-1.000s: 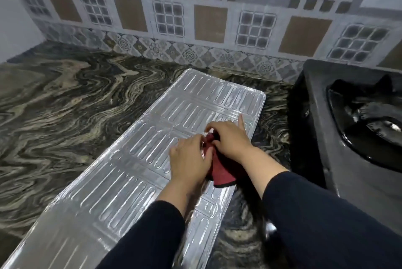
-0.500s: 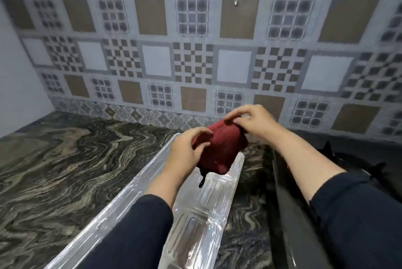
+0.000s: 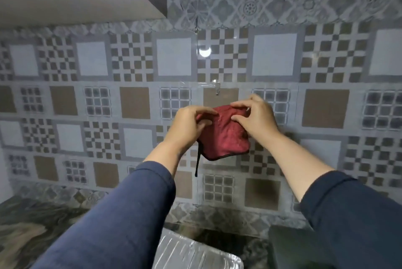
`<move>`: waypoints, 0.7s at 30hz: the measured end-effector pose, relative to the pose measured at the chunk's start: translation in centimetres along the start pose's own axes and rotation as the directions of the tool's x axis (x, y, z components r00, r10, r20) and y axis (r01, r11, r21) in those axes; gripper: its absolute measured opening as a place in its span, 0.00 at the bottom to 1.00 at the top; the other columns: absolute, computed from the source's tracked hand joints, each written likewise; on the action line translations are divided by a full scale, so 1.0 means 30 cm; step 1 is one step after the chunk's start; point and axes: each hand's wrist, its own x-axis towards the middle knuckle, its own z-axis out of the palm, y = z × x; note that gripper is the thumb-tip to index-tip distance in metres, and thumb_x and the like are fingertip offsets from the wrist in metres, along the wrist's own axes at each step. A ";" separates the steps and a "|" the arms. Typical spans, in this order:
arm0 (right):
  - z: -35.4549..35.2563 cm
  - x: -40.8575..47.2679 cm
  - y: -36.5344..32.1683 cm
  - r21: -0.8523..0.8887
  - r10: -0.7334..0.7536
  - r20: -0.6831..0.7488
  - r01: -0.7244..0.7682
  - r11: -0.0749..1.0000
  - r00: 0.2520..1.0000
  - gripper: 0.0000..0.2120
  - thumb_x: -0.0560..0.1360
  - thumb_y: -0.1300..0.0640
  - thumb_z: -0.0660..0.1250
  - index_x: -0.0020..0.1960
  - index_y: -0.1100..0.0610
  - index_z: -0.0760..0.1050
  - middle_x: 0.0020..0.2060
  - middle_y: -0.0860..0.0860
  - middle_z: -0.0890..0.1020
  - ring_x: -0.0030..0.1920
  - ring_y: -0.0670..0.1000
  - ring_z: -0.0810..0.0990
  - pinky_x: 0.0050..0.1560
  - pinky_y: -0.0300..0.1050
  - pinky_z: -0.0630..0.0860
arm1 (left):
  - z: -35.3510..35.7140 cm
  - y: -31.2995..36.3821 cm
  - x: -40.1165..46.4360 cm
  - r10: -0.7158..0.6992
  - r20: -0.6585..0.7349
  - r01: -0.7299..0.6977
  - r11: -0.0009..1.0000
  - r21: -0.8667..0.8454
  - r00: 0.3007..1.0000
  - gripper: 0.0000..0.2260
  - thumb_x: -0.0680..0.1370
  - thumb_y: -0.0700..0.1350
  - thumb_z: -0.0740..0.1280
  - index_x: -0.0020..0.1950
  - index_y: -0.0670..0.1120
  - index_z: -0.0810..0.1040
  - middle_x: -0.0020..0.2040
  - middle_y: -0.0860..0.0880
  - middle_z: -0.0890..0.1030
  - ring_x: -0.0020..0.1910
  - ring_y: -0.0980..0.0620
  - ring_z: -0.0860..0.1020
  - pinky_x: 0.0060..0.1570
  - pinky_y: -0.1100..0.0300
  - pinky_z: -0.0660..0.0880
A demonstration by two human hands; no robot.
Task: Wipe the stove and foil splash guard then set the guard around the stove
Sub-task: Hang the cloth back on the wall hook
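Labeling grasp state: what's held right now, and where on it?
Both hands hold the red cloth up before the wall: left hand at its upper left edge, right hand pinching its top right edge.

Both hands, left hand and right hand, now hold the crumpled red cloth raised between them before the tiled wall, lifted off the ribbed foil splash guard far below them.
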 end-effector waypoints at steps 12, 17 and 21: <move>0.232 0.341 0.093 -0.046 -0.138 -0.212 0.131 0.990 0.968 0.13 0.73 0.68 0.69 0.58 0.63 0.79 0.51 0.56 0.75 0.47 0.47 0.71 0.50 0.25 0.65 | 0.169 -0.182 0.405 0.103 -0.237 -0.064 0.984 0.165 0.966 0.13 0.76 0.36 0.65 0.58 0.47 0.82 0.52 0.48 0.80 0.51 0.50 0.78 0.54 0.60 0.74; 0.271 0.240 0.166 -0.013 -0.115 -0.192 0.114 0.993 0.975 0.12 0.74 0.65 0.68 0.57 0.63 0.80 0.47 0.53 0.74 0.46 0.46 0.72 0.46 0.22 0.65 | 0.170 -0.244 0.336 0.104 -0.190 -0.086 0.991 0.103 0.976 0.13 0.77 0.37 0.66 0.59 0.46 0.81 0.49 0.51 0.78 0.49 0.52 0.77 0.52 0.62 0.74; 0.241 0.217 0.144 0.018 -0.022 -0.139 0.024 1.000 0.990 0.13 0.74 0.62 0.70 0.58 0.60 0.80 0.48 0.53 0.72 0.48 0.49 0.71 0.53 0.35 0.67 | 0.130 -0.226 0.276 0.023 -0.128 -0.011 0.995 0.097 0.992 0.14 0.78 0.43 0.66 0.63 0.48 0.79 0.53 0.48 0.79 0.51 0.53 0.74 0.51 0.69 0.66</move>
